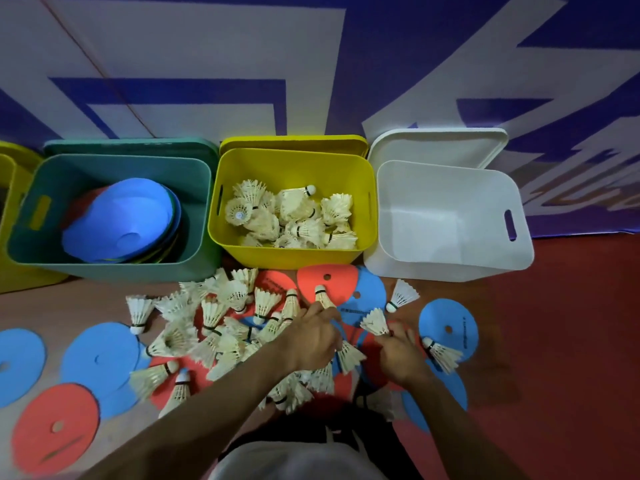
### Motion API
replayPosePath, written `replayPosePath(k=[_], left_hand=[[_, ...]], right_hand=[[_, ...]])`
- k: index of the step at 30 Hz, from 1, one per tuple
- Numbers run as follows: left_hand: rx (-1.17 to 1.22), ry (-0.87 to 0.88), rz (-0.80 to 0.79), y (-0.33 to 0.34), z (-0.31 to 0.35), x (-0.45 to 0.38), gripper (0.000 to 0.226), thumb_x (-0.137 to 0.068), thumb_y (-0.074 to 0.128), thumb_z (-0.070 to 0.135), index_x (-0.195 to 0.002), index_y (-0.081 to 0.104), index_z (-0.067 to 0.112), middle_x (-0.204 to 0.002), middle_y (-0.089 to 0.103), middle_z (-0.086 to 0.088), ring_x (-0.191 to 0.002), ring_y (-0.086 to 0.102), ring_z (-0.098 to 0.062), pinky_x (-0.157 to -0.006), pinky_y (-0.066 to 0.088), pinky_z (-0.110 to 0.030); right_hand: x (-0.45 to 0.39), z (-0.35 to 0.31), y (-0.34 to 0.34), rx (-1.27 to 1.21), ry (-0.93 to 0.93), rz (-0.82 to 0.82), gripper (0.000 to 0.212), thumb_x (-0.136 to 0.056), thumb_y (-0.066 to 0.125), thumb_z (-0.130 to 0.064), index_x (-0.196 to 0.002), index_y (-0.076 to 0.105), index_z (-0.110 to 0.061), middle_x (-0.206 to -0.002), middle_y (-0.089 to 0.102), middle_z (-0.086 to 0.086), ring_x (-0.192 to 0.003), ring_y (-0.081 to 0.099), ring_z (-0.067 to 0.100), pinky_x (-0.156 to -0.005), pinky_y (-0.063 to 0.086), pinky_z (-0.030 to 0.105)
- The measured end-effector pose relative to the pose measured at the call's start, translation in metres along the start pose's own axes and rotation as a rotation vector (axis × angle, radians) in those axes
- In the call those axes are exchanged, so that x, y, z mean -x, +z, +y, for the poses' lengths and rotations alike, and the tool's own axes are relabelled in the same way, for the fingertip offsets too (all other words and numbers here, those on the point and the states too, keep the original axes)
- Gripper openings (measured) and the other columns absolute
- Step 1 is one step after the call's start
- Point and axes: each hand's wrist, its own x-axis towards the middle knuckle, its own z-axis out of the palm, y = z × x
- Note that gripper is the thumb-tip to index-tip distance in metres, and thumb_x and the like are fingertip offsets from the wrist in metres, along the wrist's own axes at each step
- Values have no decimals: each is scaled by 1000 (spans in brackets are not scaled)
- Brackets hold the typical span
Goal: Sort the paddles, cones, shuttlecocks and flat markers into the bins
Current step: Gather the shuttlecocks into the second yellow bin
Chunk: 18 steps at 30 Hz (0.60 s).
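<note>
The left hand (311,337) is closed around a bunch of shuttlecocks; one held shuttlecock (322,295) sticks out past the fingers with its cork end pointing to 12 o'clock, and another fans out from under the palm toward 5 o'clock. The right hand (398,351) pinches a single feathered shuttlecock (374,322) by its base, skirt flaring toward 11 o'clock. What the next move seems to turn on is the yellow bin (294,258), already part filled with shuttlecocks: it lies at 12 o'clock from the left hand and about 11 o'clock from the right, so the left hand is the nearer and has a straight path up over the front rim. Between hands and bin nothing stands tall; only a red flat marker (337,278) and a blue flat marker (372,292) lie flat on the floor. A loose shuttlecock pile (221,327) spreads at 9 o'clock from the left hand. The green bin (114,268), holding stacked markers, sits at 10 o'clock; the white bin (446,268), with nothing visible inside, at 1 o'clock.
</note>
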Motion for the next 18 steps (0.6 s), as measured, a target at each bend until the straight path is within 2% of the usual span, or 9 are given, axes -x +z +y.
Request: replayPosePath(k=[2,4,6,9,13,16,18], left_hand=[[-198,4,-135,14,4,-9,27,-91,48,25,-98,74,25,-147,38,-4,-123,34,-31,-97,34,-50],[-256,48,-216,19,8,-19,31,-88,48,16,-103,75,23,-148,33,-6,-128,28,-33,-98,29,-54],[-313,100,-283,23,8,-27,35,-87,51,12,-111,73,25,-149,32,-7,-134,24,-35,-102,26,-58],[-457,168,-363,36,2,-39,32,-89,51,21,-114,71,23,-143,39,-7,-133,28,-36,-101,26,-60],[-515,180,-422,49,1,-49,36,-89,50,27,-121,67,25,-143,41,-8,-136,26,-40,-103,22,-63],[-548,158,-439,54,5,-53,47,-94,46,34,-141,49,30,-156,24,-11,-143,15,-42,-108,15,-67],[-544,142,-422,55,8,-51,48,-98,41,38,-146,44,30,-159,18,-13,-144,14,-42,-109,16,-66]], right_hand=[[8,9,0,-31,17,68,53,-81,30,-31,-123,61,-28,-140,38,7,-120,35,35,-103,33,40],[16,18,4,-72,15,146,57,-79,26,-37,-120,65,-29,-133,43,7,-114,42,36,-100,37,42],[26,28,13,-117,-13,238,48,-82,34,-30,-116,69,-28,-125,51,10,-108,51,39,-94,41,46],[40,40,26,-190,-50,325,48,-80,39,-18,-116,70,-27,-125,58,11,-111,54,35,-91,44,43],[45,45,38,-185,-43,313,61,-77,42,-17,-133,58,-36,-134,55,3,-123,50,27,-99,44,39],[47,46,47,-192,4,250,69,-80,42,-22,-144,41,-48,-141,45,1,-125,46,29,-99,45,39],[49,41,45,-220,-4,290,67,-81,45,-18,-143,43,-44,-141,42,5,-125,45,30,-102,44,44]])
